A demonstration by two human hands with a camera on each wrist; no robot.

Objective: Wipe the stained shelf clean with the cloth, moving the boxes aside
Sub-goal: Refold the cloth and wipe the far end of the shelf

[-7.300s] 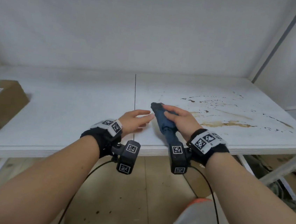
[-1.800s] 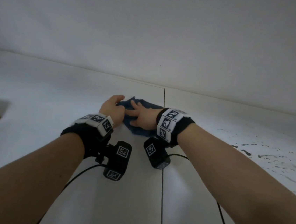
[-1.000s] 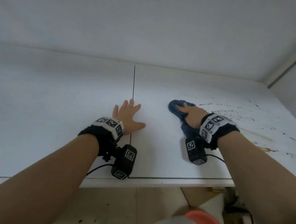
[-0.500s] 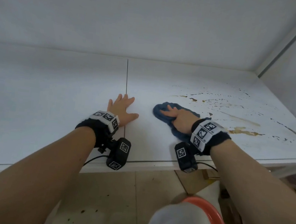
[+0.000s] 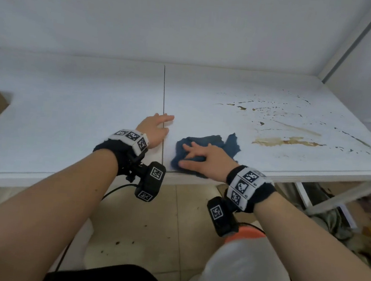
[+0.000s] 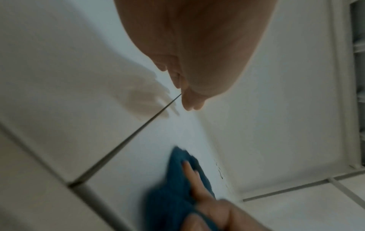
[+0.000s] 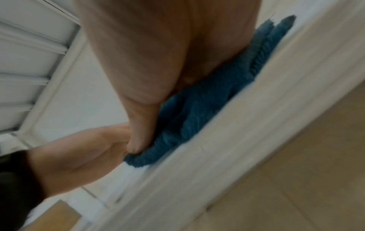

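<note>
right hand (image 5: 205,159) flat on cloth (image 5: 205,142), stained shelf (image 5: 275,99)

Soft, even light throughout; head view sharp but edge-warped, both wrist views blurred by motion.

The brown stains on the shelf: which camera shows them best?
The head view: the stains spread across the shelf, right of the cloth. The left wrist view shows only small blurred specks; the right wrist view shows none.
</note>
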